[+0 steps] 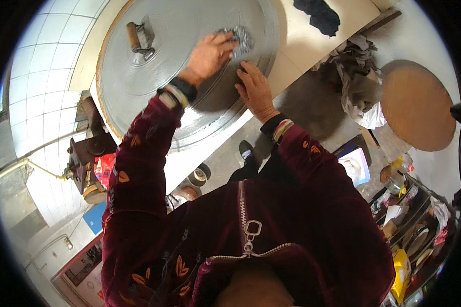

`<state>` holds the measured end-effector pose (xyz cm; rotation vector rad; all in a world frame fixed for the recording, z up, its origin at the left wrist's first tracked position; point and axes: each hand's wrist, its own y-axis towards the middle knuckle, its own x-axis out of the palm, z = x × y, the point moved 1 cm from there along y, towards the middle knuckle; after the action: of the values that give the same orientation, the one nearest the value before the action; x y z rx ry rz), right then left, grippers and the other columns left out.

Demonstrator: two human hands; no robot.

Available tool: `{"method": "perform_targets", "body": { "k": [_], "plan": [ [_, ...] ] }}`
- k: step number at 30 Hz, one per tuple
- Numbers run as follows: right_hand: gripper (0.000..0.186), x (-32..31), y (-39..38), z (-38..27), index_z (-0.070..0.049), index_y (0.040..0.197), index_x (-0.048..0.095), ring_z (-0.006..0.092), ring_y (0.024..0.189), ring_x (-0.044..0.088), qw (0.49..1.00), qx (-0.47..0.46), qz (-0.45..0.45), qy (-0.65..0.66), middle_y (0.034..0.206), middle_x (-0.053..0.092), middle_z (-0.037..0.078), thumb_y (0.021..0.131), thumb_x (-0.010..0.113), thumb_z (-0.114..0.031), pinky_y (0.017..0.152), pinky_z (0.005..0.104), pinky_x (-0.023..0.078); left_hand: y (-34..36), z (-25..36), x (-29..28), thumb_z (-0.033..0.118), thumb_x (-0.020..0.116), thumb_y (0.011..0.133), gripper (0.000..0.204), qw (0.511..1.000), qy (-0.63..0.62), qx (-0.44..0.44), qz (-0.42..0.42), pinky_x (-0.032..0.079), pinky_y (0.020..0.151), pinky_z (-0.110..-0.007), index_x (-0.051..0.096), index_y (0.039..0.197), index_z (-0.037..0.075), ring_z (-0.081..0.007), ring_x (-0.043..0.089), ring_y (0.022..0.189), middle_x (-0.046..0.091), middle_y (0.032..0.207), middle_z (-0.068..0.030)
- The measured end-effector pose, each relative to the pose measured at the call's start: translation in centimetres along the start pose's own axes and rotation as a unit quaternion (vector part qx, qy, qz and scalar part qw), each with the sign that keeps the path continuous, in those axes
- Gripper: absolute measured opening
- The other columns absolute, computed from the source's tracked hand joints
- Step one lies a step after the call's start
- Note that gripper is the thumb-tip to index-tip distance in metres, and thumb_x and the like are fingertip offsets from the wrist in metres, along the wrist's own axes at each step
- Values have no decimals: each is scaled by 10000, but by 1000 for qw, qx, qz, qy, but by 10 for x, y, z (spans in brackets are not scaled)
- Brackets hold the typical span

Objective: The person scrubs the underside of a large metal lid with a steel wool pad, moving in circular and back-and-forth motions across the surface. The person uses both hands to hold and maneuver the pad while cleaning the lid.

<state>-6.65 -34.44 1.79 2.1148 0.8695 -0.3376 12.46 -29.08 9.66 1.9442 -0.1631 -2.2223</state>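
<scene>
A large round grey metal lid (159, 77) lies on a pale tiled counter (292, 66). It has an upright handle (133, 37) with a wooden grip toward its left side. My left hand (210, 55) presses a silvery wire scourer (242, 42) against the lid's upper right part, fingers bent over the pad. Close by, at the lid's right edge, my right hand (256, 92) lies with its fingers stretched out, fingertips on the lid. Nothing shows in its grasp.
A dark cloth (318, 16) lies on the counter at the upper right. Beyond the counter's edge are crumpled bags (361, 87) and a round brown board (417, 105). A cluttered shelf (415, 230) stands at the lower right, and a dark metal machine (89, 158) at the left.
</scene>
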Motion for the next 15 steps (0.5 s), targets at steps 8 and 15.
{"method": "perform_targets", "body": {
  "k": [8, 15],
  "plan": [
    [386, 4, 1, 1, -43, 1195, 554, 374, 1261, 503, 1000, -8, 5, -3, 1364, 510, 157, 836, 695, -56, 1032, 449, 427, -158, 46, -68, 75, 733, 758, 393, 996, 9, -72, -51, 486, 971, -398, 679, 1144, 123, -282, 548, 1181, 577, 1324, -60],
    [420, 7, 2, 3, -54, 1225, 517, 362, 1294, 468, 999, -35, -2, -29, 1390, 462, 146, 846, 692, -94, 1014, 455, 416, -104, -21, -45, 107, 699, 823, 364, 996, 18, -81, 41, 486, 968, -404, 666, 1185, 137, -309, 548, 1168, 582, 1318, -70]
  ]
}}
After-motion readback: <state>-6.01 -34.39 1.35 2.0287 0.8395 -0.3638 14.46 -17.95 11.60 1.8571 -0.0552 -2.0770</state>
